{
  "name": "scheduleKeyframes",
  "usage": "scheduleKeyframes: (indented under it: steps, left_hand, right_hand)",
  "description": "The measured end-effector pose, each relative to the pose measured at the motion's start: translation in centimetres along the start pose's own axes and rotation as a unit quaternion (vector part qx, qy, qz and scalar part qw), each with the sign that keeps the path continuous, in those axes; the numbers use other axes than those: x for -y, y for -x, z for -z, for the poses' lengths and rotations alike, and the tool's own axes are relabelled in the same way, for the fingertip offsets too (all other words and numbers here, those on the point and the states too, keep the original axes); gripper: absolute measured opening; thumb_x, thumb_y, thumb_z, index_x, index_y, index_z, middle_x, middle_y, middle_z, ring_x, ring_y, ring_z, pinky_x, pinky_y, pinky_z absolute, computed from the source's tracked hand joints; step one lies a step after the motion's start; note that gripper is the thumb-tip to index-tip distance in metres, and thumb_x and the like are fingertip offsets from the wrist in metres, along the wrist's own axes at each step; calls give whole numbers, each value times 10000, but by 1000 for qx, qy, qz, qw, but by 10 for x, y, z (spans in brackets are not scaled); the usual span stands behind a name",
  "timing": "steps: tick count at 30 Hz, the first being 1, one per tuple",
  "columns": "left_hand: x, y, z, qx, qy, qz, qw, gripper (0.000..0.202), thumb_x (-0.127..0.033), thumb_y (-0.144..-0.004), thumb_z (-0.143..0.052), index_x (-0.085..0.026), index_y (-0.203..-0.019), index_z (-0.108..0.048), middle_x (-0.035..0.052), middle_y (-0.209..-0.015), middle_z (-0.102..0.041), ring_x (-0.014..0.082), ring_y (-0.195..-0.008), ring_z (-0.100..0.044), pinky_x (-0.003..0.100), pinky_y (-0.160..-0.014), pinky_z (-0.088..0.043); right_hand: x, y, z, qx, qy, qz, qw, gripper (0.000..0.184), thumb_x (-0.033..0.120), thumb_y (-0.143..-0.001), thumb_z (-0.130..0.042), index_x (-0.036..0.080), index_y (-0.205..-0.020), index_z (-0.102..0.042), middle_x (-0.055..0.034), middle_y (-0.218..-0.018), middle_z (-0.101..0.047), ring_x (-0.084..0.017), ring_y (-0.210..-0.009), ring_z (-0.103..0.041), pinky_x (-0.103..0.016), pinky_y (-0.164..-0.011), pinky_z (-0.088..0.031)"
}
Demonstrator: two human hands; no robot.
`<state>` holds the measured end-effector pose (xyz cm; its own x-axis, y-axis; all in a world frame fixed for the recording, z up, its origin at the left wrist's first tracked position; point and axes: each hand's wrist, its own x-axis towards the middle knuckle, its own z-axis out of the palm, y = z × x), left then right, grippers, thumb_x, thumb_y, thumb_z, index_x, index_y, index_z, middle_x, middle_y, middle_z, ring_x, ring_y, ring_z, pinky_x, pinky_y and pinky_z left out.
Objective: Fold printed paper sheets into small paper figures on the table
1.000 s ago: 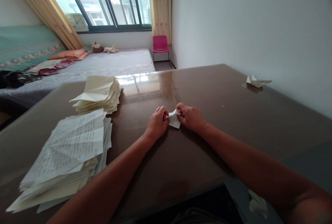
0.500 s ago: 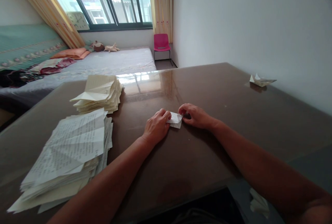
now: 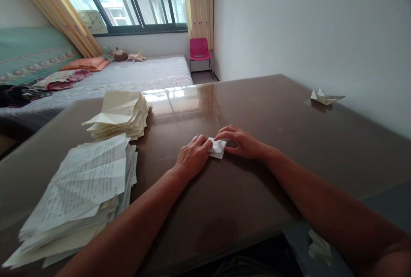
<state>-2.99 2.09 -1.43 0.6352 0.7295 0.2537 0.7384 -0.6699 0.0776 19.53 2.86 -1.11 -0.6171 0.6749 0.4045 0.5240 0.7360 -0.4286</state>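
A small folded piece of printed paper (image 3: 217,147) lies flat on the glossy brown table (image 3: 257,183), between my two hands. My left hand (image 3: 192,157) rests on its left edge with curled fingers pressing it down. My right hand (image 3: 242,142) lies over its right edge, fingers stretched flat on the paper and the table. Most of the paper is covered by my fingers.
A stack of printed sheets (image 3: 80,195) sits at the near left, a stack of folded cream sheets (image 3: 118,116) behind it. A folded paper boat (image 3: 326,97) stands at the far right by the wall. Beyond the table are a bed (image 3: 128,75) and a pink chair (image 3: 199,50).
The paper, held up between pinching fingers a second ago, now lies flat on the table. Both hands have lowered onto it and my right fingers have stretched out.
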Motion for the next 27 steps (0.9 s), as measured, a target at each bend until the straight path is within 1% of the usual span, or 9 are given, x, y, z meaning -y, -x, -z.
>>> scheduleKeyframes:
  steps: [3, 7, 11, 13, 15, 20, 24, 27]
  left_hand:
    - [-1, 0, 0, -6, -12, -5, 1000, 136, -248, -924, -435, -237, -989, -555, 31, -1011, -579, 173, -954, -515, 258, -675, -452]
    - [-1, -1, 0, -13, -24, -1, 1000, 166, -284, -946, -412, -238, -976, -568, 29, -991, -590, 168, -949, -521, 247, -662, -447]
    - [-2, -1, -1, -21, -24, -1, 999, 160, -286, -947, -421, -249, -971, -575, 19, -980, -597, 165, -950, -525, 238, -626, -436]
    - [-2, -1, -2, -27, -16, -4, 999, 160, -281, -948, -424, -248, -970, -579, 18, -981, -601, 158, -954, -526, 232, -636, -436]
    - [-2, -1, -3, -32, -12, -5, 999, 162, -284, -948, -425, -242, -971, -580, 21, -988, -604, 155, -957, -527, 230, -651, -438]
    - [-2, 0, -2, -32, -37, -7, 999, 152, -290, -945, -431, -251, -946, -578, 16, -988, -603, 163, -954, -525, 233, -629, -426]
    - [-2, 0, -2, -29, -47, -13, 998, 157, -285, -947, -424, -264, -966, -579, 14, -983, -605, 163, -957, -523, 227, -604, -413]
    - [-3, 0, -3, -27, -52, -19, 998, 173, -295, -952, -413, -259, -961, -582, 16, -983, -607, 164, -956, -522, 229, -600, -417]
  right_hand:
    - [3, -1, 5, 20, -51, 24, 998, 407, 159, -801, -593, 240, -1199, -573, -66, -1192, -568, -200, -1139, -501, -370, -1018, -398]
    - [0, -1, 8, 29, -83, 22, 996, 309, 148, -873, -500, 217, -1160, -592, -79, -1213, -555, -183, -1161, -488, -373, -1035, -379]
    - [-3, -3, 7, 75, -64, 39, 994, 239, 201, -894, -514, 239, -1093, -641, -66, -1289, -522, -192, -1205, -456, -401, -1056, -348]
    - [-3, -5, 6, 98, -42, 42, 993, 216, 204, -878, -543, 255, -1052, -661, -51, -1325, -501, -198, -1218, -445, -414, -1063, -332]
    - [-2, -7, 5, 107, -26, 37, 993, 191, 212, -869, -560, 260, -1017, -670, -44, -1341, -493, -206, -1224, -440, -422, -1061, -325]
    - [-2, -9, 6, 122, -40, 26, 991, 122, 242, -890, -534, 215, -915, -651, -59, -1329, -508, -210, -1230, -433, -414, -1045, -333]
    - [-2, -10, 6, 148, -52, 6, 988, 101, 232, -889, -530, 203, -899, -626, -56, -1282, -545, -203, -1201, -452, -410, -1028, -341]
    - [0, -10, 3, 151, -45, -17, 987, 96, 253, -887, -540, 203, -876, -622, -52, -1252, -567, -216, -1189, -459, -437, -1014, -339]
